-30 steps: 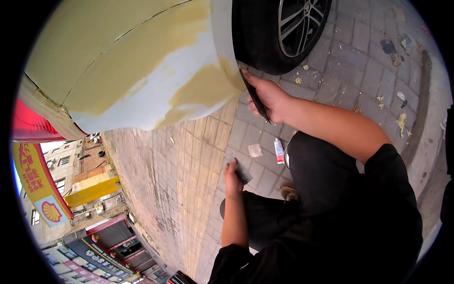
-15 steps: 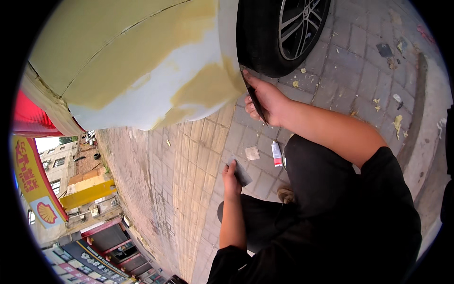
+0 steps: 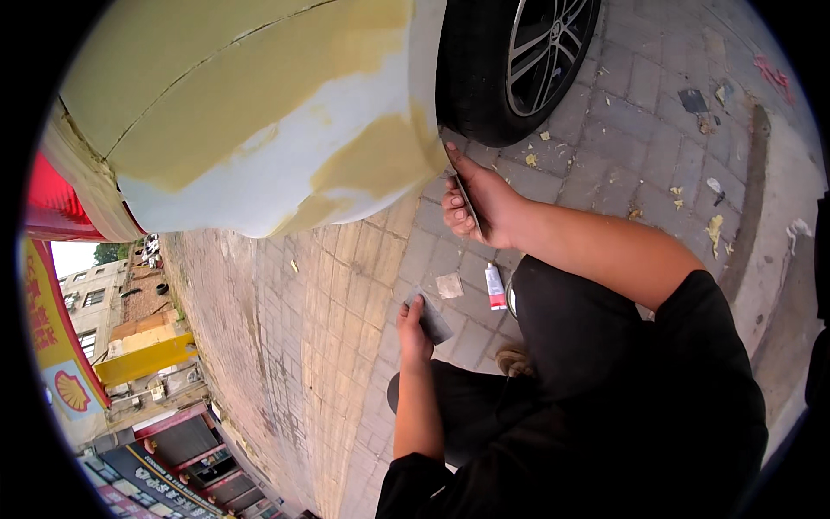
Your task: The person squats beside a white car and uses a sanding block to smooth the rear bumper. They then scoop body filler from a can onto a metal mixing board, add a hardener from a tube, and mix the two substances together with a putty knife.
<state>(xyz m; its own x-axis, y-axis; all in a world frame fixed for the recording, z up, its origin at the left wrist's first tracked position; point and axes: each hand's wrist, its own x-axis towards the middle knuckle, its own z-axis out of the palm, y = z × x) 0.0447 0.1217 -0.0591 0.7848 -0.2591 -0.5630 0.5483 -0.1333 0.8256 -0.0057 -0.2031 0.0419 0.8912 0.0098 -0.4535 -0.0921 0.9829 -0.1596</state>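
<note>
My right hand (image 3: 475, 203) grips a thin dark scraper blade (image 3: 465, 197) on edge, its upper end at the corner of the car's bumper (image 3: 199, 112) beside the wheel arch. The bumper is coated in patchy yellowish filler with pale grey-white areas. Below it, my left hand (image 3: 413, 324) is closed on a flat grey spreader (image 3: 435, 320), held apart from the car. Near my right knee, a white-and-red tube (image 3: 494, 285) and a small stained square (image 3: 449, 285) lie on the paving.
The black tyre and alloy wheel (image 3: 553, 60) stand at top, a red tail light (image 3: 60, 199) at far left. Yellow flakes (image 3: 714, 229) litter the paving by a concrete curb (image 3: 752, 208). Shopfronts and a yellow sign (image 3: 143, 359) show at lower left.
My right hand has moved slightly down with the blade, showing more of its curled fingers. The left hand stays closed on the spreader. The whole view has shifted slightly.
</note>
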